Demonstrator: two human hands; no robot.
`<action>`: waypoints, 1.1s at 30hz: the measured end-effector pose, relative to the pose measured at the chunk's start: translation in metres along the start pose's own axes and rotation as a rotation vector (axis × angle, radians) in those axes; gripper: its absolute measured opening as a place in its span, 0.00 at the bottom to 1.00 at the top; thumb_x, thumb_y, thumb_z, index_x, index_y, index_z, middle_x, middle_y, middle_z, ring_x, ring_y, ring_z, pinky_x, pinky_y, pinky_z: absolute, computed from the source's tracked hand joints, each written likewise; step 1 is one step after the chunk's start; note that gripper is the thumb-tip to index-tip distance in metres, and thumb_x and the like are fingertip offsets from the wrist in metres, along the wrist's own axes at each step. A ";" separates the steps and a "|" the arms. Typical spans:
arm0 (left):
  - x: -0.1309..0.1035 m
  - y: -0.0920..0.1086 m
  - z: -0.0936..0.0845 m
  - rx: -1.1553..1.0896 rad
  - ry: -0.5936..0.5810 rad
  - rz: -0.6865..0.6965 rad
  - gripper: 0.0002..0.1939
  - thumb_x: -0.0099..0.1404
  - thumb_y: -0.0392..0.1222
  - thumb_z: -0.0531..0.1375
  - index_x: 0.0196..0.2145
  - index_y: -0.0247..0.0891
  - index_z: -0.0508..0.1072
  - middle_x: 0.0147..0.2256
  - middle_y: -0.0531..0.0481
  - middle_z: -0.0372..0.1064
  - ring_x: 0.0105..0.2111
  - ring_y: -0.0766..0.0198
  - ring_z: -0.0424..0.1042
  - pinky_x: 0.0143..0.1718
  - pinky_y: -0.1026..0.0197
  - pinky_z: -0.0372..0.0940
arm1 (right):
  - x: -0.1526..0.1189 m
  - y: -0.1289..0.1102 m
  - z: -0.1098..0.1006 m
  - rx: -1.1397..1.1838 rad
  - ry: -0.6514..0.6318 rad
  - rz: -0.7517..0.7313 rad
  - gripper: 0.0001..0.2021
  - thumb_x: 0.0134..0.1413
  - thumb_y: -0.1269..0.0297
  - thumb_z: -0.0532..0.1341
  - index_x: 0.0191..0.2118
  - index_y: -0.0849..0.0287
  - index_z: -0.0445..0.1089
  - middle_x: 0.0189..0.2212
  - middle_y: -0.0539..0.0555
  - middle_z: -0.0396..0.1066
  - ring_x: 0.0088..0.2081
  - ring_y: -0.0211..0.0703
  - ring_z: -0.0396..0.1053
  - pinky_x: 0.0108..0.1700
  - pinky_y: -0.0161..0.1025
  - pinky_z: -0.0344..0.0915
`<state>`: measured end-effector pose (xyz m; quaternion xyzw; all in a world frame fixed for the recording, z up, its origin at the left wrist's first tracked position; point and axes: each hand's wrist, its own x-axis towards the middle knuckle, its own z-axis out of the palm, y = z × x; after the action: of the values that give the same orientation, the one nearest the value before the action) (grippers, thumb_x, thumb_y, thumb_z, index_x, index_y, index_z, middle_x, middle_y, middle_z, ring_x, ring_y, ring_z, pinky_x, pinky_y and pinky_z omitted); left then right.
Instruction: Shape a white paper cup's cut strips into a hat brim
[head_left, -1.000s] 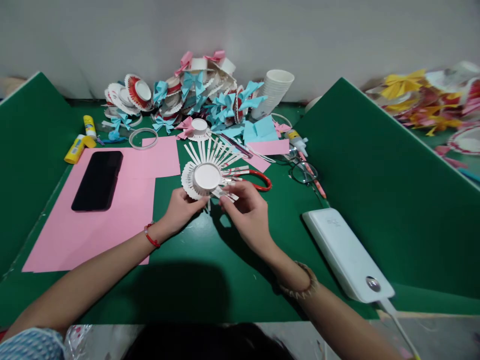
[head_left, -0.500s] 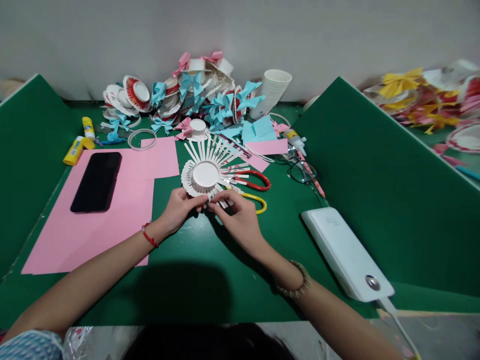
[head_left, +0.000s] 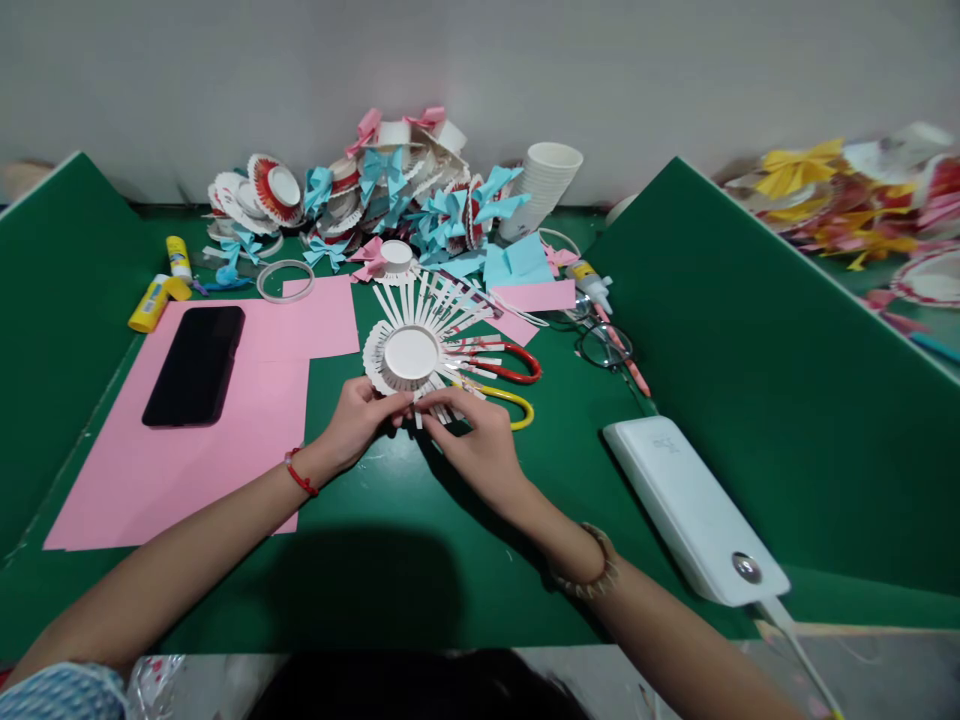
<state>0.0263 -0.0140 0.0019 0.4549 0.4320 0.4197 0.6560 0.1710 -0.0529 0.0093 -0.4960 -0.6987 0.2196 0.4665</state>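
A white paper cup (head_left: 411, 354), cut into strips that fan out round its base, lies bottom up in front of me. On its left side the strips are folded into a scalloped rim; at the top and right they stick out straight. My left hand (head_left: 365, 418) is closed on the cup's lower left edge, thumb on top. My right hand (head_left: 474, 430) has its fingers at a single strip by the lower edge, close to the left thumb. Scissors (head_left: 517, 364) with one red and one yellow handle lie partly beneath the strips at the right.
Pink paper (head_left: 187, 480) with a black phone (head_left: 196, 365) on it lies left, near glue sticks (head_left: 149, 303). Finished cup pieces with bows (head_left: 382, 185) and stacked cups (head_left: 547, 185) line the back. Glasses (head_left: 606, 343) and a white power bank (head_left: 694, 508) are right, beside a green partition (head_left: 787, 380).
My right fingers have shifted slightly at the lower edge, and a strip there now points down between my hands. The left hand keeps its hold.
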 end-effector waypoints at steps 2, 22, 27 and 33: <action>0.000 0.000 0.001 0.012 0.023 0.005 0.09 0.47 0.39 0.64 0.19 0.31 0.69 0.16 0.54 0.63 0.15 0.74 0.60 0.17 0.69 0.56 | 0.000 0.000 0.000 -0.005 -0.002 -0.021 0.07 0.48 0.77 0.58 0.30 0.58 0.69 0.27 0.49 0.75 0.29 0.37 0.71 0.33 0.33 0.66; -0.007 0.002 0.009 0.410 0.243 0.222 0.07 0.45 0.39 0.61 0.18 0.33 0.66 0.17 0.55 0.62 0.19 0.73 0.57 0.20 0.69 0.54 | -0.004 -0.005 0.003 -0.130 0.035 0.044 0.06 0.56 0.69 0.54 0.32 0.56 0.68 0.34 0.56 0.72 0.37 0.45 0.69 0.39 0.42 0.65; -0.008 0.004 0.009 0.398 0.177 0.227 0.06 0.46 0.39 0.60 0.21 0.32 0.69 0.20 0.52 0.67 0.21 0.71 0.61 0.23 0.68 0.58 | -0.001 -0.004 0.003 0.179 0.109 0.287 0.03 0.49 0.68 0.60 0.26 0.58 0.67 0.23 0.49 0.70 0.26 0.37 0.66 0.31 0.36 0.63; -0.009 0.004 0.008 0.298 0.109 0.177 0.07 0.46 0.39 0.61 0.23 0.31 0.69 0.22 0.52 0.67 0.22 0.71 0.63 0.24 0.68 0.60 | 0.003 -0.002 0.003 0.372 0.148 0.429 0.04 0.42 0.67 0.63 0.23 0.59 0.66 0.22 0.48 0.67 0.25 0.35 0.63 0.28 0.35 0.60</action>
<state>0.0310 -0.0237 0.0088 0.5601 0.4824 0.4312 0.5174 0.1676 -0.0503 0.0109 -0.5528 -0.4898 0.4008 0.5421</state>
